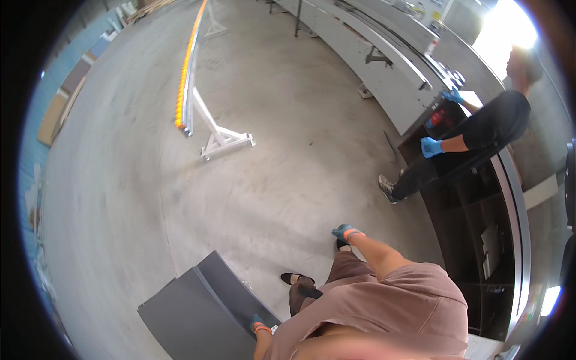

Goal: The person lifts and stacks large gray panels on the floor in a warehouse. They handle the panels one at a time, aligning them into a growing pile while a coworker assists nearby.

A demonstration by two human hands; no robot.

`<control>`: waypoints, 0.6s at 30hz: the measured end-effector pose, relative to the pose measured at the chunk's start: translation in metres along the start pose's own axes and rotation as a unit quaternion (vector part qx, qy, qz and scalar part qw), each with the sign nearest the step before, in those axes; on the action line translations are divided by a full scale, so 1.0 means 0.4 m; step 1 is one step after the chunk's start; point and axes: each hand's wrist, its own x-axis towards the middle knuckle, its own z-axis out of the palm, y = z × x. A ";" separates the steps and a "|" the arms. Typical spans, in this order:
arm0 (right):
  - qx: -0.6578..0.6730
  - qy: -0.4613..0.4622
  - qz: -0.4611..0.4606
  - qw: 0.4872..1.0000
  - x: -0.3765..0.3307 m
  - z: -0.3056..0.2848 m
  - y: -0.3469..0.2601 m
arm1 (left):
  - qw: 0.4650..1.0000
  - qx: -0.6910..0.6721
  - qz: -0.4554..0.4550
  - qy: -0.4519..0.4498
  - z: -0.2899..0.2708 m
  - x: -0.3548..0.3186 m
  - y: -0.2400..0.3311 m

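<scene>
Grey concrete floor (270, 180) is filling most of the view, inside a workshop hall. Low in the picture, the person's left hand (259, 326), in a teal glove, is resting on the edge of a dark grey panel (198, 312), which is lying flat near the person's feet; the fingers are pressing on it, but whether the grip is closing around the edge, I cannot tell. The right hand (347, 232), also gloved, is hanging free beside the body, well apart from the panel, and its grip is too small to tell as spread or pressed together. Farther out, a white roller stand with orange wheels (192, 90) is standing on the floor. At the right, another person in black clothes with blue gloves (431, 146) is working at a long grey machine (390, 66).
</scene>
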 end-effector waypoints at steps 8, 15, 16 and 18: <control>0.111 0.015 -0.003 0.994 0.028 -0.273 0.382 | 0.988 -0.096 0.058 -0.104 0.276 -0.251 0.007; 0.389 0.101 -0.002 0.916 0.083 -0.474 0.720 | 0.957 -0.019 0.144 -0.250 0.749 -0.535 -0.072; 0.438 0.110 -0.009 0.892 0.088 -0.517 0.719 | 0.952 -0.005 0.145 -0.269 0.790 -0.566 -0.066; 0.496 0.143 -0.030 0.856 0.104 -0.600 0.772 | 0.933 0.041 0.213 -0.289 0.867 -0.670 -0.094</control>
